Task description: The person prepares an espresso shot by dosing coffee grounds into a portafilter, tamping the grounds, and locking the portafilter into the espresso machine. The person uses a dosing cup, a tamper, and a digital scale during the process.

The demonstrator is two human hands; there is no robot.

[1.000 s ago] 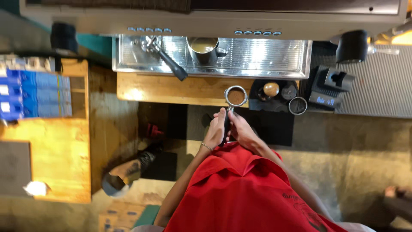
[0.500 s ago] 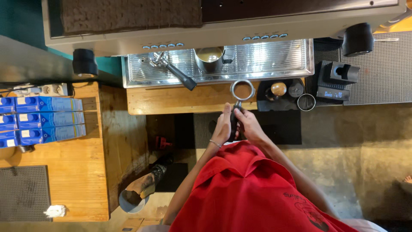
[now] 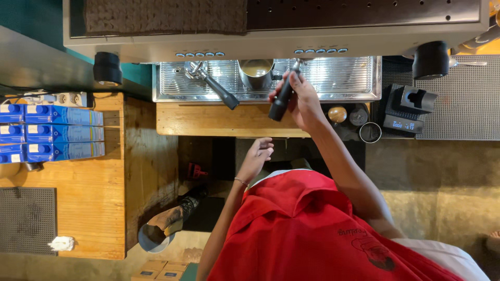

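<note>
My right hand (image 3: pixel 301 101) grips the black handle of a portafilter (image 3: pixel 281 99) and holds its head up under the right group of the steel espresso machine (image 3: pixel 271 31). My left hand (image 3: pixel 256 155) hangs free below the wooden counter edge, fingers loosely apart, holding nothing. A second portafilter (image 3: pixel 213 83) sits locked in the left group with its handle pointing down-right. A steel milk pitcher (image 3: pixel 256 73) stands on the drip tray (image 3: pixel 338 78) between the two.
Right of the tray are a black scale (image 3: pixel 403 117), a tamper (image 3: pixel 337 114) and a metal ring (image 3: pixel 370 132) on a dark mat. Blue cartons (image 3: pixel 52 132) lie on the wooden side table (image 3: pixel 88 208) at left. A knock bin (image 3: pixel 156 234) stands on the floor.
My right hand has lifted the portafilter from the mat up to the machine's right group. My left hand let go of it and dropped back.
</note>
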